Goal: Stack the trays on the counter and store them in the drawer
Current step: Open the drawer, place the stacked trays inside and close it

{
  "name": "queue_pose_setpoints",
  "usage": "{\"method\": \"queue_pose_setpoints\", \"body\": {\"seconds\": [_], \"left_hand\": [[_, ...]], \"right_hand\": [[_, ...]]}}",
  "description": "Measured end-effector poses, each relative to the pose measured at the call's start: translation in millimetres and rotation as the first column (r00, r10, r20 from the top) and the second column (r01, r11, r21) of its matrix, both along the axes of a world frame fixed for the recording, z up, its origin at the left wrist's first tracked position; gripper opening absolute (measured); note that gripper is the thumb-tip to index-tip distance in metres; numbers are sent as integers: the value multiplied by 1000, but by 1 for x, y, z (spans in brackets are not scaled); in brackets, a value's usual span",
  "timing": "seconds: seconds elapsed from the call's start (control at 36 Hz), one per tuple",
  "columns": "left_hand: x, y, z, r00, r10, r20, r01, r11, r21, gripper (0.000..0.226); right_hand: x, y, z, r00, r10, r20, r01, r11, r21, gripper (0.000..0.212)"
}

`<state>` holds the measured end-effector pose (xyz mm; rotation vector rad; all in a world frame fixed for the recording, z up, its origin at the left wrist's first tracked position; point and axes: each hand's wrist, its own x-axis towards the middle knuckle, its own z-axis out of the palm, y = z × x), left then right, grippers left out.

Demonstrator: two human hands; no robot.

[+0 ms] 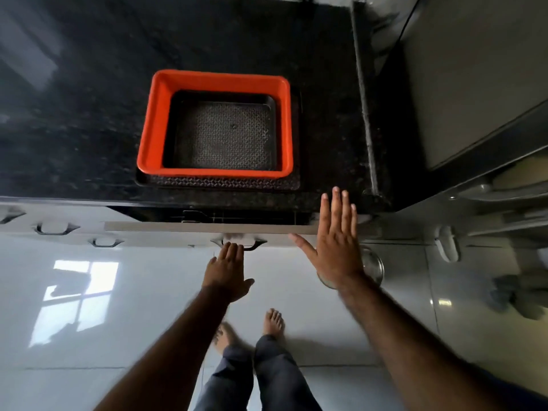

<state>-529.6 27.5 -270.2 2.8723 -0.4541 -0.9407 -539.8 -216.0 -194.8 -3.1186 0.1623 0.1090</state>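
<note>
Three trays are stacked on the black granite counter (74, 129): a large black patterned tray (219, 183) at the bottom, an orange tray (154, 126) on it, and a smaller black tray (228, 134) nested inside the orange one. Below the counter edge a drawer (192, 227) is pulled slightly out, with a wire rack visible inside. My left hand (226, 271) reaches to the drawer's dark handle (255, 244), fingers curled at it. My right hand (335, 241) hovers flat with spread fingers by the drawer's right end, holding nothing.
More drawer handles (55, 228) line the cabinet front to the left. A grey appliance (474, 84) stands right of the counter. A round metal lid or bowl (373, 266) lies on the glossy white floor behind my right hand. My bare feet (274, 321) are below.
</note>
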Motion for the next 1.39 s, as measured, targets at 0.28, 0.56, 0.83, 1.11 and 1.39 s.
{"method": "queue_pose_setpoints", "body": {"seconds": [0.28, 0.56, 0.83, 1.11, 1.39], "left_hand": [[-76, 65, 71, 808, 261, 528, 4, 894, -447, 21], [-101, 158, 58, 976, 36, 215, -59, 993, 101, 111], [-174, 168, 69, 971, 171, 167, -172, 985, -11, 82], [-191, 172, 88, 991, 136, -10, -136, 990, 29, 123], [7, 155, 163, 749, 524, 406, -265, 798, -542, 19]], "right_hand": [[-68, 25, -22, 993, -102, -67, 108, 990, 94, 90], [-157, 40, -15, 986, -71, -152, 85, 993, 87, 111], [-233, 57, -11, 973, -97, -209, 116, 990, 81, 110], [-254, 61, -2, 935, -114, -335, 185, 965, 186, 109], [-94, 20, 44, 928, -362, -89, 315, 634, 706, 68]]}}
